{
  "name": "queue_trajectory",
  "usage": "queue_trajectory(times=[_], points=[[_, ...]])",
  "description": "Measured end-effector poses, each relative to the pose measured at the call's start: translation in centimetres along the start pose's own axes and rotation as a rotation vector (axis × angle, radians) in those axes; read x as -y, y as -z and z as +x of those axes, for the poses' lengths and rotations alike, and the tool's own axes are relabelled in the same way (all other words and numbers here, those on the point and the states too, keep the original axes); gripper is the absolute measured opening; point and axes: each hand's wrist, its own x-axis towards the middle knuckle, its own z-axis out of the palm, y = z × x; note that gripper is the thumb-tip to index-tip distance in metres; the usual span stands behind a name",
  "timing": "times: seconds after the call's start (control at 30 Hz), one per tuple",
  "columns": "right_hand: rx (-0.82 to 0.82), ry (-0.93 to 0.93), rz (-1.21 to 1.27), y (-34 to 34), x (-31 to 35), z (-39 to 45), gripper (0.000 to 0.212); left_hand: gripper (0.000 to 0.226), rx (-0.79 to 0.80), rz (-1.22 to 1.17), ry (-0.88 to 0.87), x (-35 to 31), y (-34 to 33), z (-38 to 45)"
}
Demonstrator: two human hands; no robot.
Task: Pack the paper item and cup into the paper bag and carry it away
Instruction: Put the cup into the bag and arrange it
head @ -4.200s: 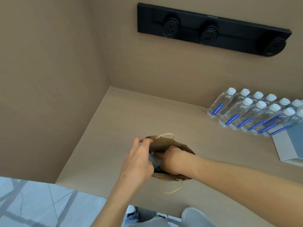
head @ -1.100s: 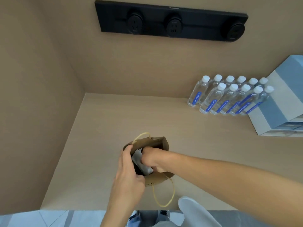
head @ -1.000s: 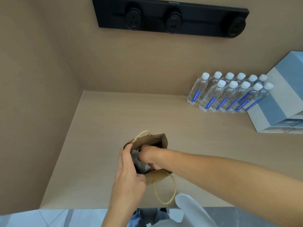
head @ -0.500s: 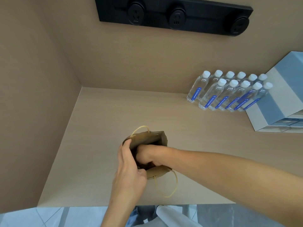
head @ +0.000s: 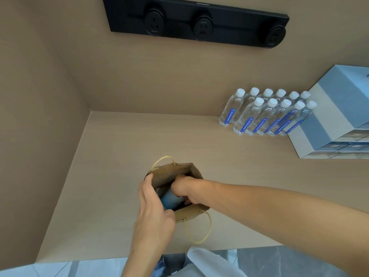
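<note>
Left hand (head: 153, 212): fingers pinch the near-left rim of the paper bag, spreading its mouth.
Paper bag (head: 169, 172): upright near the worktop's (head: 119, 156) front edge, one handle loop hanging toward that edge.
Right hand (head: 186, 189): reaches into the bag, fingers curled around the cup.
Cup (head: 169, 199): blue, tilted inside the bag's mouth.
Water bottles (head: 257, 116): two rows at the back right.
Socket strip (head: 199, 23): black, on the back wall.

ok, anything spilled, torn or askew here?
Nothing stands out. The paper bag stands open on the counter, both hands at its mouth; the water bottles stand upright in tidy rows.
</note>
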Motion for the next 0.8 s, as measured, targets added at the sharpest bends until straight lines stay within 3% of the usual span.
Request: queue_trajectory(times=[0.47, 0.6, 0.8], points=[[0.268, 0.108, -0.241, -1.3, 0.8, -0.5, 0.035, 0.093, 0.029, -0.015, 0.018, 0.0, 0.1, 0.2], [0.329, 0.085, -0.252, -0.6, 0.0, -0.8, 0.019, 0.093, 0.038, -0.029, 0.017, -0.3, 0.0, 0.0], [0.235, 0.264, -0.756, 0.0, 0.9, -2.3, 0.017, 0.089, 0.041, 0.035, 0.010, -0.8, 0.2, -0.4]])
